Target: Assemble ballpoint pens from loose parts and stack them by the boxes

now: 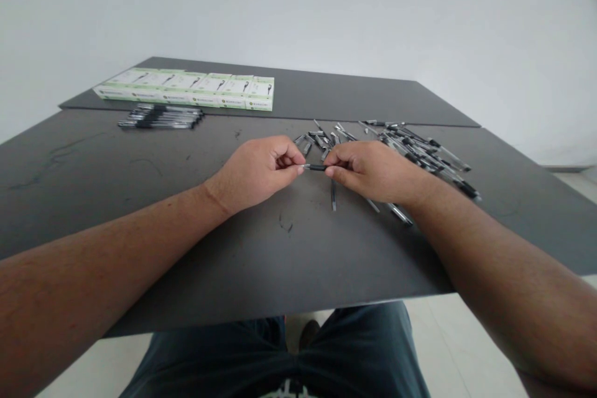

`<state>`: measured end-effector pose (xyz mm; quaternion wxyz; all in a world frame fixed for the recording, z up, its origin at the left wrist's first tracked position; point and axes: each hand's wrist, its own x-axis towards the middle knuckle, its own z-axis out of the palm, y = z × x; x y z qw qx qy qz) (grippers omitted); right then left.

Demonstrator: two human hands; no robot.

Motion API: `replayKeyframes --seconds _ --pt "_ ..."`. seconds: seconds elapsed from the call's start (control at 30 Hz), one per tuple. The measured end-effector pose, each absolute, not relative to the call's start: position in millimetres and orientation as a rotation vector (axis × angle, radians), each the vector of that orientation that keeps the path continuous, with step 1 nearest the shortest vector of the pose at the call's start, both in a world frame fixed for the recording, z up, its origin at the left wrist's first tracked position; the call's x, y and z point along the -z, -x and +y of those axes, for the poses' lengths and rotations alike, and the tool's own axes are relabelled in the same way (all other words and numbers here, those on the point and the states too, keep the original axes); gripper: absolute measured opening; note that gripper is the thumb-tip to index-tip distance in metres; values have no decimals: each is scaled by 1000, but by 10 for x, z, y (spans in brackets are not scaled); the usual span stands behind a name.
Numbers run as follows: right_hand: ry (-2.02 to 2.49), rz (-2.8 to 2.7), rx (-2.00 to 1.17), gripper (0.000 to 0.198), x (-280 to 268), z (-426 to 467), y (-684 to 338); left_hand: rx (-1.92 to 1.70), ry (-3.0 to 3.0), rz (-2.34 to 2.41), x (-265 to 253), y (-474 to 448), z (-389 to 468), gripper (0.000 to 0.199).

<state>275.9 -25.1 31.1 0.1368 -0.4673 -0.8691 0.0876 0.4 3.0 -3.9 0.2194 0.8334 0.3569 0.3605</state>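
Observation:
Between my two hands a pen (317,167) with a black grip lies level, just above the dark table. The fingertips of my left hand (268,169) pinch its clear tip end. My right hand (368,169) is closed on the black grip side, and its fingers hide the rest of the barrel. Behind and beside my right hand lies a loose heap of pen parts (420,148), clear barrels with black grips. Thin refills and small caps (317,138) are scattered just beyond my fingers.
A neat row of finished-looking pens (161,117) lies at the left. Behind it stands a line of white and green pen boxes (196,90). The grey table (261,280) has a seam across its far part, and its front edge is near my legs.

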Motion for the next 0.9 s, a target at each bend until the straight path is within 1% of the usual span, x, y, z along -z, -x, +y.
replayKeyframes --seconds 0.27,0.43,0.57,0.6,0.73,0.9 --pt "1306 -2601 -259 33 -330 -263 -2742 -963 -2320 955 36 -4 13 11" --pt "1395 -2469 -432 18 -321 -275 -2728 -960 -2353 953 20 -9 0 11" --pt "1407 -2457 -430 11 -329 -273 -2731 -964 -2376 917 20 -3 0 11" --pt "1392 -2482 -410 11 -334 -271 -2734 -966 -2383 916 21 -1 2 11" --pt "1317 -2563 -369 24 -339 -262 -2747 -965 -2399 910 21 -1 5 10" --pt "1404 -2474 -456 16 -338 -265 -2755 -947 -2396 902 14 -8 -9 10"
